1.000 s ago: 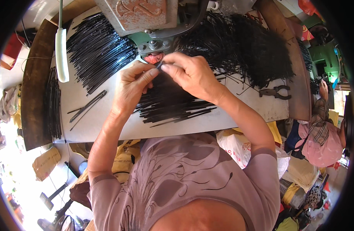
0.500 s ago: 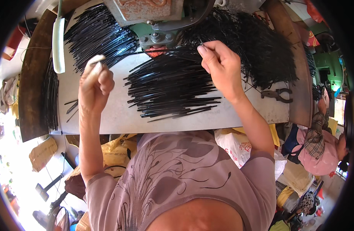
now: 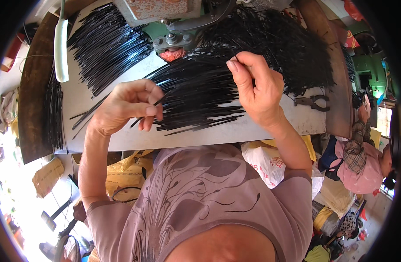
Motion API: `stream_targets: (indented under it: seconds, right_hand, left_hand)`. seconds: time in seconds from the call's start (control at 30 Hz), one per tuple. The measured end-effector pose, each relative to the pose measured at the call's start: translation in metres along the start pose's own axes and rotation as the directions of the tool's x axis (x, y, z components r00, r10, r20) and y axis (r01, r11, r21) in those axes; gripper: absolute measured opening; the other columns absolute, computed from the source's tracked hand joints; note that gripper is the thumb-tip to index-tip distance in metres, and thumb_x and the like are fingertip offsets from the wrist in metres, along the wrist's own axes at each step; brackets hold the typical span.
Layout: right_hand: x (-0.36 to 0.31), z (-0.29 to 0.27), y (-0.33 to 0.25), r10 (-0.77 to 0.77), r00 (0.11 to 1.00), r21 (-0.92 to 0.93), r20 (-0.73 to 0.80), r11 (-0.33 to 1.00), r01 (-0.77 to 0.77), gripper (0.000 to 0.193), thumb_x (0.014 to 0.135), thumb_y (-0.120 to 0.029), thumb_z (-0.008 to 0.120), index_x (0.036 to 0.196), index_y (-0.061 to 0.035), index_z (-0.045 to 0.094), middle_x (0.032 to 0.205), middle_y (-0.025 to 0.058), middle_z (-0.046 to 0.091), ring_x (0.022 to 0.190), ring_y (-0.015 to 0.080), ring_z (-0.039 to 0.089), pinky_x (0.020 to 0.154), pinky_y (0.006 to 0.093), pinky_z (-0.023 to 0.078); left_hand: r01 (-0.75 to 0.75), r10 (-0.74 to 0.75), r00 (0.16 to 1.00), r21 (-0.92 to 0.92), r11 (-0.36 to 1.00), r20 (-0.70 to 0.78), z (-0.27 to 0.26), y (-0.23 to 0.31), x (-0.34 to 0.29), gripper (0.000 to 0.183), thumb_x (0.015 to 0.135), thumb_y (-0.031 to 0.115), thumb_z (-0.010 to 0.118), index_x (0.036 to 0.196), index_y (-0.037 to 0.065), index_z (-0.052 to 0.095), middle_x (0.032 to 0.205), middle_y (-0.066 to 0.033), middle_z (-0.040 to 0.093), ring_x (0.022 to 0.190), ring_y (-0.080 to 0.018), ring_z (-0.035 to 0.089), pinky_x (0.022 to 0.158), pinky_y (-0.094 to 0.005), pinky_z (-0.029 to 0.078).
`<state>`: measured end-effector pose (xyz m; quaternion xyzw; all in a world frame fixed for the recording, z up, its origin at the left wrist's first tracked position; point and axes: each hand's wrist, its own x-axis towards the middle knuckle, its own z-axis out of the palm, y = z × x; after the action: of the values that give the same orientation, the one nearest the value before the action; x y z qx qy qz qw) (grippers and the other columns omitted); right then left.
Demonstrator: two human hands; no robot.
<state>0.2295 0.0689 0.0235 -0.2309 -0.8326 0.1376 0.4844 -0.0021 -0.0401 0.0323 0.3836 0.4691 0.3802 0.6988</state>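
Note:
A pile of thin black rods (image 3: 200, 87) lies crosswise in the middle of the pale worktop. My left hand (image 3: 132, 102) is at the pile's left end, its fingers curled and the thumb near the index finger, with a thin black rod (image 3: 159, 101) between them. Over the pile's right end is my right hand (image 3: 259, 83), thumb and index finger pinched together at a thin dark tip. How far that rod runs is lost against the black pile behind it. Beyond the middle pile stands a green machine base (image 3: 172, 40) with bolts and a red wrapped part (image 3: 172, 55).
Large heaps of black rods lie at the far left (image 3: 106, 48) and far right (image 3: 292, 48). Pliers (image 3: 313, 102) rest on the right side of the worktop (image 3: 122, 142). A white lamp tube (image 3: 61, 52) hangs at the left. Another person in pink (image 3: 359, 166) sits at the right.
My left hand has come down and to the right, from above the left side to the middle pile, its fist loosened. My right hand has shifted slightly right and down, still pinching.

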Motion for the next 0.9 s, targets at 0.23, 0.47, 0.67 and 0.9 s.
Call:
stream_targets:
  seconds: [0.23, 0.47, 0.67, 0.9]
  right_hand:
    - [-0.012, 0.004, -0.004, 0.018, 0.994, -0.133, 0.105, 0.991, -0.004, 0.014, 0.073, -0.011, 0.063, 0.075, -0.0065, 0.050, 0.048, 0.0028, 0.049, 0.038, 0.0179, 0.049, 0.036, 0.0270, 0.036]
    - [-0.029, 0.014, -0.029, 0.417, 0.772, 0.045, 0.479, 0.867, -0.496, 0.013, 0.078, -0.013, 0.057, 0.072, -0.0033, 0.050, 0.047, 0.0068, 0.051, 0.039, 0.0194, 0.051, 0.038, 0.0297, 0.036]
    - [-0.033, 0.013, -0.033, 0.440, 0.725, 0.026, 0.530, 0.846, -0.533, 0.015, 0.079, -0.010, 0.056, 0.069, -0.0021, 0.049, 0.045, 0.0067, 0.049, 0.036, 0.0166, 0.047, 0.037, 0.0280, 0.034]
    - [-0.029, 0.016, -0.024, 0.418, 0.731, -0.160, 0.539, 0.903, -0.398, 0.016, 0.079, -0.015, 0.057, 0.070, -0.0031, 0.051, 0.045, 0.0072, 0.050, 0.037, 0.0226, 0.049, 0.039, 0.0316, 0.036]
  left_hand:
    - [-0.115, 0.088, 0.952, -0.079, 0.990, -0.293, 0.005, -0.005, 0.021, 0.008, 0.082, 0.007, 0.051, 0.086, 0.000, 0.054, 0.066, -0.0061, 0.058, 0.047, -0.0087, 0.052, 0.039, -0.0171, 0.037]
    - [-0.198, 0.072, 0.912, -0.281, 0.939, -0.404, 0.034, -0.020, 0.046, 0.014, 0.083, 0.012, 0.049, 0.086, -0.002, 0.050, 0.082, -0.0127, 0.061, 0.051, -0.0118, 0.054, 0.040, -0.0191, 0.039]
    - [-0.160, 0.475, 0.743, 0.565, 0.809, -0.470, 0.017, -0.021, 0.019, 0.011, 0.080, 0.010, 0.052, 0.082, 0.000, 0.054, 0.075, -0.0058, 0.059, 0.052, -0.0083, 0.049, 0.045, -0.0218, 0.040]
    - [0.599, 0.528, 0.596, 0.773, 0.208, -0.605, -0.061, -0.042, -0.071, 0.025, 0.070, 0.014, 0.062, 0.093, 0.007, 0.057, 0.094, -0.0061, 0.055, 0.078, -0.0267, 0.057, 0.067, -0.0350, 0.045]
